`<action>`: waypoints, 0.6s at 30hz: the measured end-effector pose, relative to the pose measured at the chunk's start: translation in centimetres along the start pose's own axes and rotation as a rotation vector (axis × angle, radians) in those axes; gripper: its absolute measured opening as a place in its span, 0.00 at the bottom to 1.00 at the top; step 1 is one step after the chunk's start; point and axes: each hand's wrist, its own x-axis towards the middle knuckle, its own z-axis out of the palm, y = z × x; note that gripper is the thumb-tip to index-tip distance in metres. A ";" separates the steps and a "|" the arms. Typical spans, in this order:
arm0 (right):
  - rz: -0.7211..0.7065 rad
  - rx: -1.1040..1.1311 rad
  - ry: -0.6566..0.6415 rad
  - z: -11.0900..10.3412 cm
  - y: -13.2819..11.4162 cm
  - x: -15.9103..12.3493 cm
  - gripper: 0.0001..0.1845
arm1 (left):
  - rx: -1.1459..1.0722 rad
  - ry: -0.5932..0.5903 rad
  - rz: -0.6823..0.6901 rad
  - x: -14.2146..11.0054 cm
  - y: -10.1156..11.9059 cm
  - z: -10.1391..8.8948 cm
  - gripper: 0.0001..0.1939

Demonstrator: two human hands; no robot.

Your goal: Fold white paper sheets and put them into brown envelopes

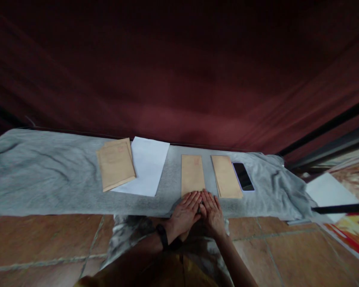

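My left hand and my right hand lie flat side by side on the near edge of a grey cloth, fingers stretched out, holding nothing. The left fingertips touch the near end of a narrow brown envelope. A second brown envelope lies just right of it, beyond my right hand. A black band sits on my left wrist.
Further left lie a larger brown envelope overlapping a white sheet. A dark phone rests beside the right envelope. A dark red curtain hangs behind. Tiled floor is in front; white paper lies at the right.
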 end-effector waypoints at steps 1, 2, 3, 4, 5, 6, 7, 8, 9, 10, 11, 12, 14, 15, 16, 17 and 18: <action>0.001 -0.001 0.007 0.1 0.0 -0.1 0.28 | -0.002 -0.001 0.002 -0.1 -0.1 -0.1 0.33; 0.002 -0.001 0.015 0.1 0.0 -0.2 0.28 | -0.002 -0.001 0.003 -0.2 -0.3 -0.2 0.34; 0.002 -0.003 0.025 0.2 0.0 -0.3 0.28 | -0.001 -0.003 0.003 -0.3 -0.5 -0.3 0.35; 0.005 -0.005 0.035 0.2 0.0 -0.5 0.28 | 0.001 -0.007 0.003 -0.4 -0.7 -0.4 0.35; 0.008 -0.007 0.042 0.3 0.0 -0.6 0.29 | 0.004 -0.012 0.003 -0.5 -0.9 -0.5 0.36; 0.012 -0.010 0.046 0.4 0.0 -0.6 0.29 | 0.008 -0.019 0.003 -0.7 -1.1 -0.6 0.36; 0.016 -0.013 0.048 0.4 0.1 -0.7 0.29 | 0.012 -0.026 0.001 -0.8 -1.3 -0.7 0.36; 0.018 -0.014 0.046 0.5 0.1 -0.7 0.29 | 0.015 -0.034 0.001 -0.9 -1.4 -0.8 0.36; 0.021 -0.015 0.047 0.5 0.1 -0.8 0.29 | 0.018 -0.043 -0.001 -1.0 -1.6 -0.9 0.36; 0.025 -0.014 0.049 0.6 0.1 -0.8 0.29 | 0.020 -0.052 -0.002 -1.1 -1.7 -0.9 0.36; 0.029 -0.012 0.055 0.7 0.1 -0.8 0.29 | 0.021 -0.060 -0.003 -1.2 -1.7 -1.0 0.36; 0.033 -0.009 0.061 0.7 0.1 -0.9 0.29 | 0.018 -0.066 -0.002 -1.3 -1.8 -1.0 0.36; 0.044 0.000 0.074 0.8 0.0 -0.9 0.29 | 0.009 -0.070 0.003 -1.4 -1.8 -1.0 0.36; 0.052 0.004 0.080 0.9 -0.1 -1.0 0.29 | 0.006 -0.069 0.006 -1.4 -1.8 -0.9 0.36; 0.058 0.009 0.082 0.9 -0.2 -1.0 0.30 | 0.005 -0.069 0.008 -1.4 -1.7 -0.9 0.37; 0.061 0.013 0.081 1.0 -0.4 -1.1 0.30 | 0.007 -0.070 0.008 -1.4 -1.7 -0.8 0.37; 0.058 0.015 0.077 1.0 -0.6 -1.1 0.30 | 0.012 -0.073 0.007 -1.4 -1.7 -0.8 0.38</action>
